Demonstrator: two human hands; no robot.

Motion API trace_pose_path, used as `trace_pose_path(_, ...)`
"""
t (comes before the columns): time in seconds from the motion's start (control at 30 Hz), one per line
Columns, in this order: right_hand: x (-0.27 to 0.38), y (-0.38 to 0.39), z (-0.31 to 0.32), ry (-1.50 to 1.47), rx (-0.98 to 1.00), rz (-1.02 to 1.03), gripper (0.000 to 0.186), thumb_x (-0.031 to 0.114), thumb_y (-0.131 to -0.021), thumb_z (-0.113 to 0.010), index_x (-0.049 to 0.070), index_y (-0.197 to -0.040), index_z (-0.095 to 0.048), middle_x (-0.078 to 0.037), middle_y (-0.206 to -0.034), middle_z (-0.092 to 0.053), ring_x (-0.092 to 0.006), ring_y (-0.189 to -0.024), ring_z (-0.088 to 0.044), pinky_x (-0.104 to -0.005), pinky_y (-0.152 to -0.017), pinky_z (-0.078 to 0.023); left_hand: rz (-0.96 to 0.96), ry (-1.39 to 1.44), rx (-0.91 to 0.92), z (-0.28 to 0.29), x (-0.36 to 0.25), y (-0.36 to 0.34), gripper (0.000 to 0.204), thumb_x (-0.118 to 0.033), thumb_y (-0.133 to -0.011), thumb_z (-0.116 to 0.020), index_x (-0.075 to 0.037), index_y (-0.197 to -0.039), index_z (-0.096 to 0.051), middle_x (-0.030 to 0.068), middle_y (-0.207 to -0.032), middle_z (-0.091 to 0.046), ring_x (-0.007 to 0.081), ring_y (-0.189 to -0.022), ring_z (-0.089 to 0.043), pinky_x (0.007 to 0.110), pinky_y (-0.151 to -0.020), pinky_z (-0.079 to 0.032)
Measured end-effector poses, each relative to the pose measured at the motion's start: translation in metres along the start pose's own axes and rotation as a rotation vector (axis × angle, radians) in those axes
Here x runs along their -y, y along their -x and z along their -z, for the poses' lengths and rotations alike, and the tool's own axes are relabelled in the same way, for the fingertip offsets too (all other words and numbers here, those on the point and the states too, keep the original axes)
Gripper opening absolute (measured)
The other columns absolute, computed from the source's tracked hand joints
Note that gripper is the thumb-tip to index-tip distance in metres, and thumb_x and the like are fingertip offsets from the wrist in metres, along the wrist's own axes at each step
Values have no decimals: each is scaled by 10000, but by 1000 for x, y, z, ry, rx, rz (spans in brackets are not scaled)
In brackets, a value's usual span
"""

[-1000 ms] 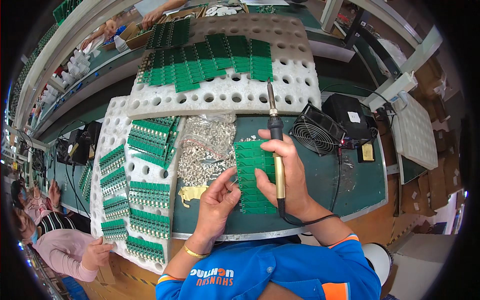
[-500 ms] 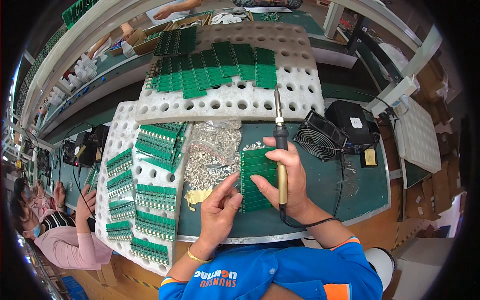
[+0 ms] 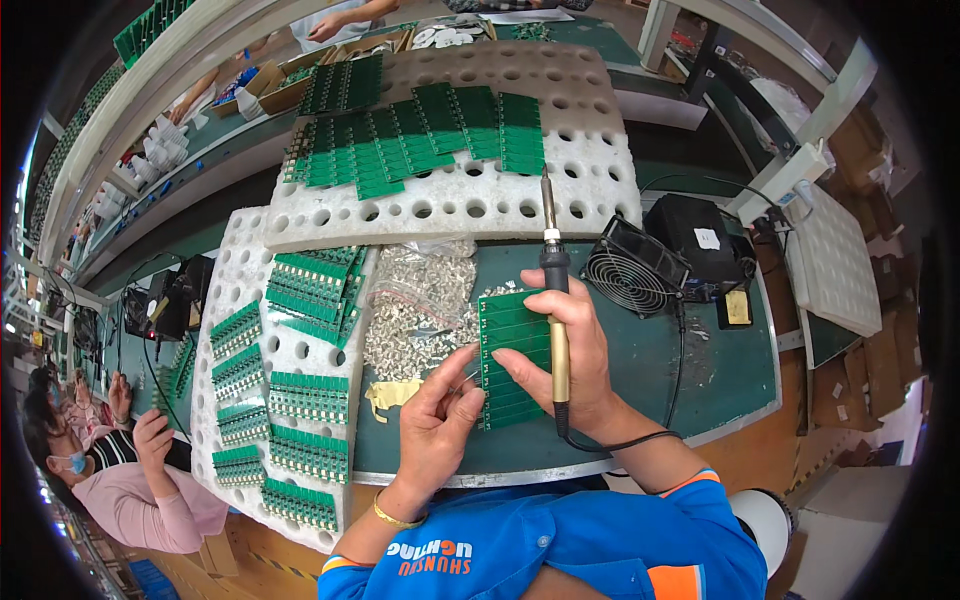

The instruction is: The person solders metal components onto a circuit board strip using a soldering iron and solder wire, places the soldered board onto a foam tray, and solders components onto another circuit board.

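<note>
My right hand (image 3: 570, 355) grips a soldering iron (image 3: 553, 290) with its tip pointing up and away, cable trailing off below the wrist. Its fingers also rest on a green circuit board panel (image 3: 510, 345) lying on the green bench mat. My left hand (image 3: 440, 420) is at the panel's left edge, fingertips pinched close together on something small that I cannot make out. A clear bag of small silver metal parts (image 3: 420, 300) lies just left of the panel.
White foam trays with holes hold rows of green boards: one at the back (image 3: 450, 190), one at left (image 3: 290, 380). A small fan (image 3: 632, 270) and a black box (image 3: 695, 235) stand at right. A seated person (image 3: 130, 470) is at lower left.
Both hands stay at the panel. My left hand's fingers have shifted slightly toward the panel's left edge. The iron keeps its upright hold.
</note>
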State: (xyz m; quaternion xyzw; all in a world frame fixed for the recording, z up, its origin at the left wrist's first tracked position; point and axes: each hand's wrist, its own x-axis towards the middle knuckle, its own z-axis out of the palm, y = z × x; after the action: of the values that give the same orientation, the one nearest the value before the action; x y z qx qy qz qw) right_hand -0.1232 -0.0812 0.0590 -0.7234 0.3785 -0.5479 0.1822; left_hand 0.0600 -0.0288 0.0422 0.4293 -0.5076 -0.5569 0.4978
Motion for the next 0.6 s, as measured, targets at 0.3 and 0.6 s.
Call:
trace_pose_path(0.3,-1,-2,-1,30,26,-39,553,36,-761,-783,70,-1223,-482,-245,-1283,-522,-401,-1115,-589,-423,-899,-517,105,142,32,-1,-3,-4,493,-31,-954,-632,-13,-1424,-486,-38,-899,-540,10,-760,-460,162,-668,-386)
trace_pose_path(0.6,-7,1,-2,37,60,-64,561,57,-742,-809,73,-1206,-493,-238,-1288,-536,-384,-1126,-590,-421,-904,-513,157,197,5,-2,-1,-7,526,-70,-930,-659,-69,-1427,-487,-52,-854,-524,4,-648,-420,162,-509,-296)
